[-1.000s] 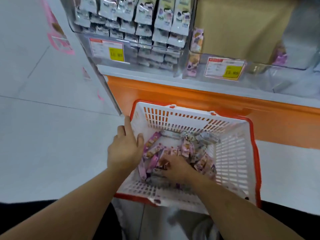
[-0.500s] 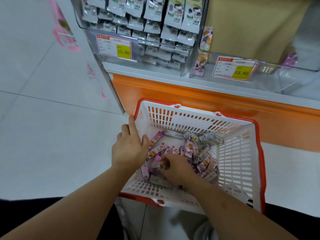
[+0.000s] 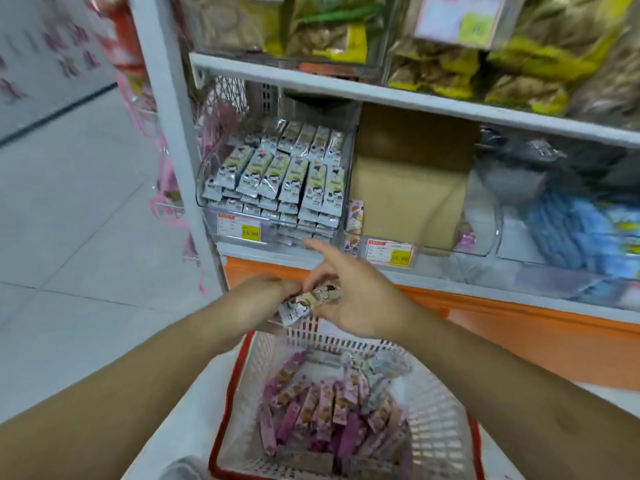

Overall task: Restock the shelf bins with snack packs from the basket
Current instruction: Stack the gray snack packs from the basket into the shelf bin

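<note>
Pack (image 3: 309, 301) is held above the basket (image 3: 446, 403), pinched between left hand (image 3: 266, 294) and right hand (image 3: 356, 299), likely being squared for the bin (image 3: 277, 188) just beyond the right forefinger, which is extended.

Both hands are holding a snack pack (image 3: 309, 301) above the basket (image 3: 434, 424): the left hand (image 3: 265, 294) is gripping its end, the right hand (image 3: 360, 299) is pinching it, forefinger extended toward the bin (image 3: 277, 188) of packs.
</note>
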Motion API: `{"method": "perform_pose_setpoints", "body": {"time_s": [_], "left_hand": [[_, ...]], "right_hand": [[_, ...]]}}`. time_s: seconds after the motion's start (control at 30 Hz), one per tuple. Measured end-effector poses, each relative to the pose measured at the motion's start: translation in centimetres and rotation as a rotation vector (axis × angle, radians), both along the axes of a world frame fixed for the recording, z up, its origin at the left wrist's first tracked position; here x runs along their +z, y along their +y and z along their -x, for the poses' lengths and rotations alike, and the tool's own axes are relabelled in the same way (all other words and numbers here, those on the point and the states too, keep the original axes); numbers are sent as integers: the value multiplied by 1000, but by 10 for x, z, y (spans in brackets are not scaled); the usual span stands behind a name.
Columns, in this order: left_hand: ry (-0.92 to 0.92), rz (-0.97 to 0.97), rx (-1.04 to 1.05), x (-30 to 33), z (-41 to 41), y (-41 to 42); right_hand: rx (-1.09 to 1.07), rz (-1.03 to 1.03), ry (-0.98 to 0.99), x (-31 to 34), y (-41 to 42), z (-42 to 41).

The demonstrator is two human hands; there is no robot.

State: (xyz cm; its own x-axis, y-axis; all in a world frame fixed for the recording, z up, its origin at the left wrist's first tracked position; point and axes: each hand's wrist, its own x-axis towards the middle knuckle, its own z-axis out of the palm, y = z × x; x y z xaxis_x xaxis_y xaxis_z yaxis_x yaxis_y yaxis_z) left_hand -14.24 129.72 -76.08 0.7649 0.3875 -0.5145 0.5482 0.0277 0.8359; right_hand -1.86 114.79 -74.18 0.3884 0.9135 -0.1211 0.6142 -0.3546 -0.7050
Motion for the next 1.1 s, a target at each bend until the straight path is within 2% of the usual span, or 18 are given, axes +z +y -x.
{"method": "perform_pose_setpoints", "body": {"time_s": [0.1, 0.17, 0.23, 0.47, 0.67, 0.87, 0.93, 1.03, 1.1], "left_hand": [[-173, 218, -57, 44, 8, -4], [-219, 285, -93, 61, 14, -6], [-248, 287, -72, 65, 18, -10], [-313, 322, 236, 69, 16, -18], [-316, 335, 272, 69, 16, -9], [-291, 363, 277, 77, 16, 4], [-257, 256, 281, 79, 16, 14], [-166, -153, 458, 74, 12, 39], [-171, -267, 560, 73, 11, 57]], "right_hand": [[18, -56, -121, 48, -7, -3], [23, -94, -131, 64, -14, -1], [24, -98, -160, 68, -20, 2], [-87, -174, -273, 78, -8, 7], [-130, -140, -260, 71, 7, 11], [-206, -189, -212, 68, 22, 14], [-218, -194, -237, 74, 32, 14], [-193, -211, -261, 87, 60, 11], [-181, -224, -266, 95, 88, 5]]}}
